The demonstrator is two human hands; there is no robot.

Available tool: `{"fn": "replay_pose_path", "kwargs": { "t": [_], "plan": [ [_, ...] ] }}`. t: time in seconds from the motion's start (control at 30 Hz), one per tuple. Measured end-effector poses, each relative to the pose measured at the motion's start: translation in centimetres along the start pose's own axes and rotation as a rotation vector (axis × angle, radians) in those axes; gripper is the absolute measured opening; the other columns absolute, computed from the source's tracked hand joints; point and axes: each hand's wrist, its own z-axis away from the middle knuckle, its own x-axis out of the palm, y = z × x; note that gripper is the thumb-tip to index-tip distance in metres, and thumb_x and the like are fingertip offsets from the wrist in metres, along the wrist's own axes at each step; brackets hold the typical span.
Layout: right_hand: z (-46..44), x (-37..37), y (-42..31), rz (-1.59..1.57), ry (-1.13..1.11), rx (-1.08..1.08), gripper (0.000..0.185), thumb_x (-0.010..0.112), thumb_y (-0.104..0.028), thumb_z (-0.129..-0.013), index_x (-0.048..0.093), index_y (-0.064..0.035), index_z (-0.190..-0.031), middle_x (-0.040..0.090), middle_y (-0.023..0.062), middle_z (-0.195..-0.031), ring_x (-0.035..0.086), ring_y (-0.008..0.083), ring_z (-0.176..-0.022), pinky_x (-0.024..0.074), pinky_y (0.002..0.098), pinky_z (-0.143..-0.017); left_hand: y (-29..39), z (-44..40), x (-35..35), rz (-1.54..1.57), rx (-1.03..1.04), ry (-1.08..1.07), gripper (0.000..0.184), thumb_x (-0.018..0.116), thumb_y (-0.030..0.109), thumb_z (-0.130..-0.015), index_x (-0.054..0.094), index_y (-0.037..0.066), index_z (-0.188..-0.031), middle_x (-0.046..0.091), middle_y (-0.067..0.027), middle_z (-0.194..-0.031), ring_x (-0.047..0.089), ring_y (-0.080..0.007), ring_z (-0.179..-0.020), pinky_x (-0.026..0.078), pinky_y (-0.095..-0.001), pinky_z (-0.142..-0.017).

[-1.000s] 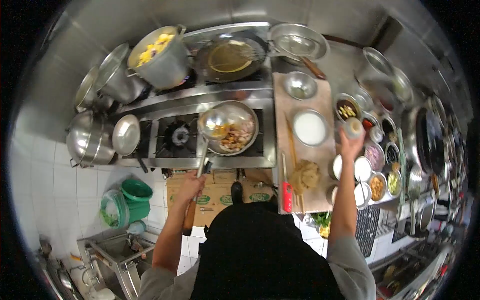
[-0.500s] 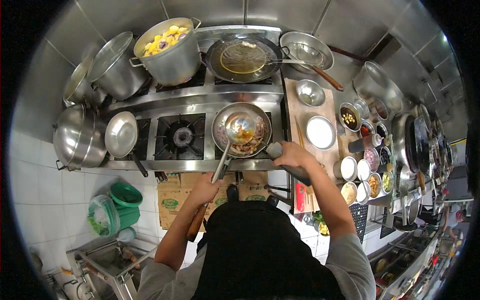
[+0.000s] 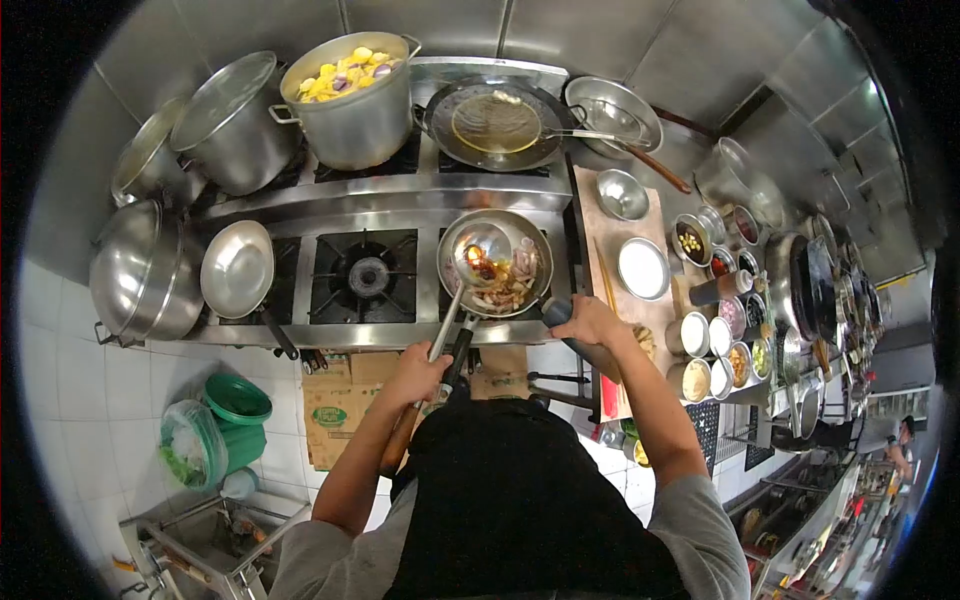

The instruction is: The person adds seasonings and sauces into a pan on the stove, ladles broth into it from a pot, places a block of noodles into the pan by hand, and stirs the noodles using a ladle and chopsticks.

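My left hand [image 3: 418, 376] is closed around the handle of a long ladle [image 3: 440, 332], whose wooden end sticks out below my wrist. The ladle's bowl [image 3: 482, 246] is over a frying pan [image 3: 546, 268] and holds some dark reddish-brown liquid. Sliced meat and onion-like pieces [image 3: 505, 290] lie in the pan, which sits on the front right burner; its black handle [image 3: 461, 352] points toward me. Just right of the pan, my right hand [image 3: 588, 324] grips a dark squeeze bottle [image 3: 592, 356], tilted with its grey end toward the pan.
At the back stand a large pot [image 3: 352, 118] of yellow and purple pieces and a wok [image 3: 494, 125] of oil with a strainer. A steel skillet [image 3: 238, 268] rests left of the bare front burner [image 3: 367, 275]. Ingredient bowls [image 3: 643, 268] and tubs crowd the right counter.
The bottle in my right hand has drawn slightly away from the pan and tipped lower. More dark liquid shows in the ladle, and the view has shifted a little.
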Motion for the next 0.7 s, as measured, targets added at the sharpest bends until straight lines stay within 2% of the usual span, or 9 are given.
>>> {"fn": "replay_pose_path", "kwargs": {
  "t": [0.1,0.2,0.5,0.7],
  "plan": [
    [1.3,-0.1,-0.3,-0.012,0.018,0.000,0.090,0.079,-0.063,-0.061,0.063,0.0117,-0.108,0.069,0.0327,-0.099,0.068,0.0451,-0.099,0.0535,0.0454,-0.088,1.6,0.7,-0.8,-0.076,-0.009,0.010,0.028,0.066,0.021,-0.095,0.054,-0.004,-0.089,0.053,-0.0075,-0.063,0.055,-0.0188,-0.046,0.047,-0.0366,-0.041],
    [2.8,-1.2,-1.6,-0.022,-0.018,0.049,0.096,0.078,-0.066,-0.062,0.061,0.0141,-0.111,0.068,0.0343,-0.103,0.068,0.0446,-0.100,0.0551,0.0459,-0.090,0.8,0.2,-1.1,-0.058,0.016,0.013,0.027,0.066,0.021,-0.095,0.055,-0.003,-0.090,0.053,-0.0064,-0.063,0.055,-0.0176,-0.046,0.048,-0.0350,-0.041],
    [3.7,0.5,-1.1,-0.086,0.022,0.063,0.090,0.078,-0.067,-0.062,0.064,0.0117,-0.104,0.069,0.0344,-0.098,0.069,0.0452,-0.098,0.0556,0.0471,-0.086,1.8,0.2,-2.0,-0.062,-0.033,-0.060,0.024,0.064,0.020,-0.097,0.055,-0.001,-0.091,0.053,-0.0047,-0.062,0.053,-0.0151,-0.044,0.045,-0.0321,-0.039],
    [4.0,1.4,-1.0,-0.051,0.021,0.028,0.091,0.075,-0.067,-0.066,0.062,0.0136,-0.106,0.068,0.0353,-0.098,0.068,0.0457,-0.098,0.0551,0.0486,-0.086,1.9,0.1,-2.3,-0.091,0.006,-0.047,0.024,0.064,0.020,-0.097,0.054,-0.001,-0.090,0.053,-0.0041,-0.062,0.051,-0.0138,-0.043,0.044,-0.0302,-0.038]
  ]
}}
